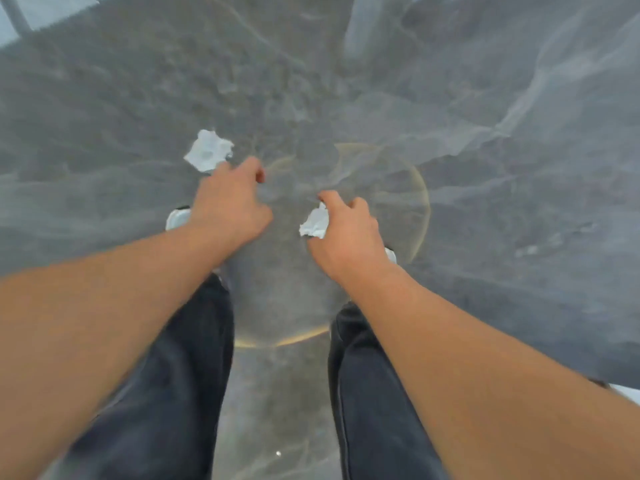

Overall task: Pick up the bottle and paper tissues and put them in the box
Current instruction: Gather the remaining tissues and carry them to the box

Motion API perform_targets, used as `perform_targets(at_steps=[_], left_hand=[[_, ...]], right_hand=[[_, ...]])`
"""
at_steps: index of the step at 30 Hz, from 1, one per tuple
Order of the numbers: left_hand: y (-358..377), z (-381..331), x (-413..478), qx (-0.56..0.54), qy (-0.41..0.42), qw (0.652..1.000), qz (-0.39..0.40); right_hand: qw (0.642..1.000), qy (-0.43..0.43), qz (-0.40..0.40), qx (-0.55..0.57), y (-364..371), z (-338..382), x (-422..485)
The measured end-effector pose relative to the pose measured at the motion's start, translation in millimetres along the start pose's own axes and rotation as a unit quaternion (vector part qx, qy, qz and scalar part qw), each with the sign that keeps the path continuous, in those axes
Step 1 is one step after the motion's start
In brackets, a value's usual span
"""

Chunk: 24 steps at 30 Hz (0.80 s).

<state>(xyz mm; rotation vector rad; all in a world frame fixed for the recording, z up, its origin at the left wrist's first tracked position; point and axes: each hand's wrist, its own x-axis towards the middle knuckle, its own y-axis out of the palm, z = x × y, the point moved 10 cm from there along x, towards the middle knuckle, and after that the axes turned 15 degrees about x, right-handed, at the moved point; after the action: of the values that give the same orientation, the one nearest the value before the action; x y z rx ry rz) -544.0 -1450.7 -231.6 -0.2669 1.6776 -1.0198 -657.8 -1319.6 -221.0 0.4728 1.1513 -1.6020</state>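
Two crumpled white paper tissues show in the head view. One tissue (209,151) lies on the grey floor just beyond my left hand (231,206), whose fingers are apart and close to the tissue's near edge, holding nothing. The other tissue (315,221) is pinched in the fingers of my right hand (346,233), which hangs above the floor. Neither the bottle nor the box is in view.
I look straight down at a grey marbled floor (485,202). My legs in dark trousers (194,375) and white shoes (177,218) stand below my arms. A faint round ring (424,202) marks the floor. A blurred pale post (363,26) rises at the top.
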Motion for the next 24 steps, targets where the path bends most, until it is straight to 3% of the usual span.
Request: perform_targets(at_steps=[4,8,11,14,20,24], left_hand=[[64,53,105,0.129,-0.049,0.99,-0.006],[103,92,153,0.145,-0.089,0.985,-0.024],[116,102,172,0.177,-0.062,0.98,-0.065],[118,102,183,0.164,0.0,0.985,-0.051],[56,60,129,0.118,0.127,0.985,-0.014],[-34,32,44,0.099,0.184,0.978,-0.027]], right_hand=[[0.999,0.038,0.006,0.008,86,-56,84],[0.994,0.085,-0.07,-0.007,143,-98,122],[0.983,0.092,-0.156,0.011,158,-107,134],[0.986,0.068,-0.149,0.038,160,-104,142],[0.966,0.118,-0.173,0.149,112,-59,99],[0.971,0.045,-0.209,0.105,49,31,16]])
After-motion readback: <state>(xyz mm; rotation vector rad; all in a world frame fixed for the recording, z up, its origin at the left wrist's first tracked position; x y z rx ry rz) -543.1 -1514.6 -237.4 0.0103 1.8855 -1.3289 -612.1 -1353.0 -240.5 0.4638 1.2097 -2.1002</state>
